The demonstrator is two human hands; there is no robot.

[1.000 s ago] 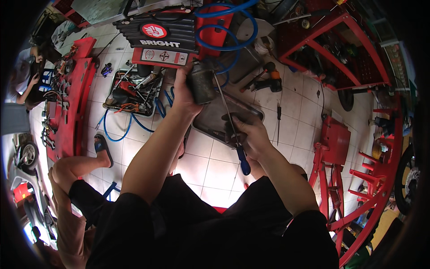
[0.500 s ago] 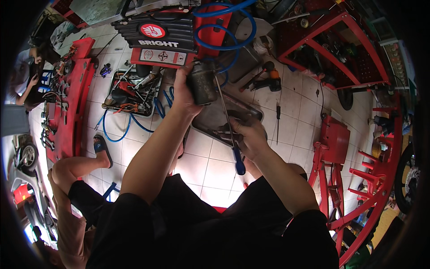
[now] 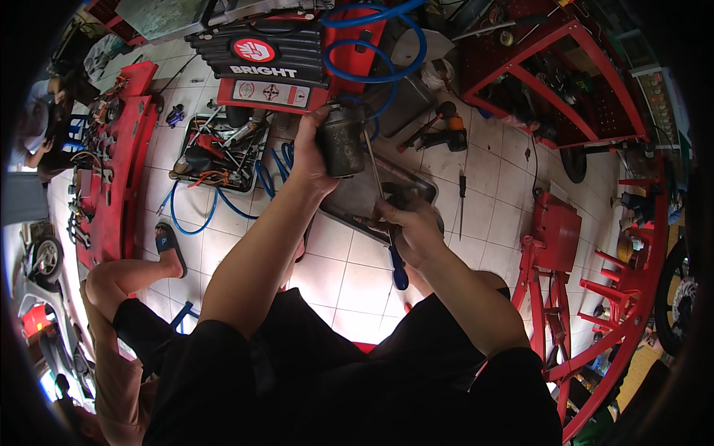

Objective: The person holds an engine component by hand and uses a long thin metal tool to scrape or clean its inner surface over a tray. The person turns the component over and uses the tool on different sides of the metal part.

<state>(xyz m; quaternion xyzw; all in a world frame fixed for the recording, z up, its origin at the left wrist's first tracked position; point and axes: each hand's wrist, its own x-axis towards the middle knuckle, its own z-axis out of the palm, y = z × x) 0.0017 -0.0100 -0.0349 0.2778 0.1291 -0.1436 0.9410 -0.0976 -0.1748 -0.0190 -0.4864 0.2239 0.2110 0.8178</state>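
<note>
My left hand point(image 3: 311, 152) is wrapped round a worn, dark metal cylinder point(image 3: 343, 145), held up in front of me. In my right hand point(image 3: 414, 230) is a long screwdriver with a blue handle point(image 3: 399, 269), gripped by its shaft. The handle hangs below the fingers, and the shaft runs up to the right side of the cylinder; whether its tip touches is hard to tell. Beneath both hands lies a shallow dark tray point(image 3: 342, 199). Dark parts show beside my right fingers, and I cannot make out whether they are held or lie in the tray.
A tool-filled tray point(image 3: 223, 152) stands at left on the tiled floor, with a blue air hose point(image 3: 197, 229) by it. At right lie an orange-black power tool point(image 3: 446, 137) and another screwdriver point(image 3: 462, 204). A red machine base point(image 3: 271, 97) stands ahead. Another person's leg point(image 3: 137, 276) is at left.
The cylinder in my left hand has shifted slightly right and down. The screwdriver has moved a little to the right with its shaft more upright; my right hand has barely moved.
</note>
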